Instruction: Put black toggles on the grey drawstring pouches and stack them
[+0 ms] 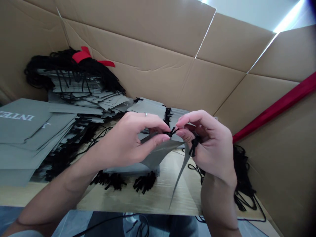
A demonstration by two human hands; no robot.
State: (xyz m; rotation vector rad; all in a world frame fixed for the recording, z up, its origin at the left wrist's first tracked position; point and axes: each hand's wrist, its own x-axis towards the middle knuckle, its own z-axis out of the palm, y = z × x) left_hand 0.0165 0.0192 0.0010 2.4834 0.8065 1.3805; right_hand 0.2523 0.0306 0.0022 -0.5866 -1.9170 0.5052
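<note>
The left hand point(137, 138) and right hand point(212, 141) both pinch a black cord point(173, 131) above a grey sheet point(160, 155); knotting, I'd guess, and tightening calls for an even pull.

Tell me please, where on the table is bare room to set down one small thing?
The wooden table is bare along a front strip between the black cord ends and its front edge, up to the right forearm; the held grey piece partly hides it. Crowded: left, grey piles; right, a black cord bundle.
</note>
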